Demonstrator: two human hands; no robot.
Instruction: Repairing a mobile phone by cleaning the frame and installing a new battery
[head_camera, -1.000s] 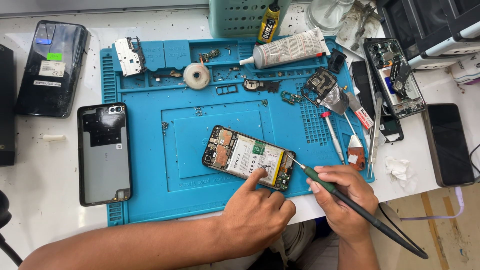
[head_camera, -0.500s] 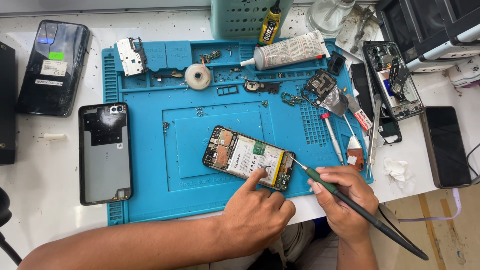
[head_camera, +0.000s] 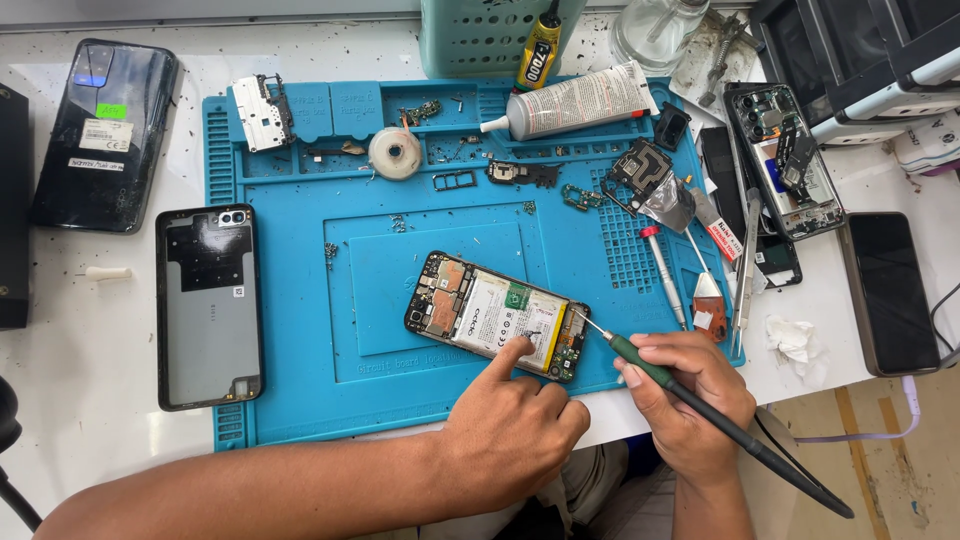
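Observation:
An opened phone (head_camera: 480, 312) with its back removed, showing a white battery and circuit boards, lies on a blue repair mat (head_camera: 300, 300). My left hand (head_camera: 510, 435) presses its index finger on the phone's lower edge, near the battery. My right hand (head_camera: 690, 400) grips a long thin tool with a green and black handle (head_camera: 720, 420). Its metal tip touches the phone's bottom right corner.
A grey phone back cover (head_camera: 208, 305) lies at the mat's left edge, a dark phone (head_camera: 105, 130) beyond it. A glue tube (head_camera: 575, 102), tape roll (head_camera: 395, 152), small parts, screwdrivers (head_camera: 665, 275) and tweezers sit on the mat's top and right. More phones (head_camera: 890, 290) lie right.

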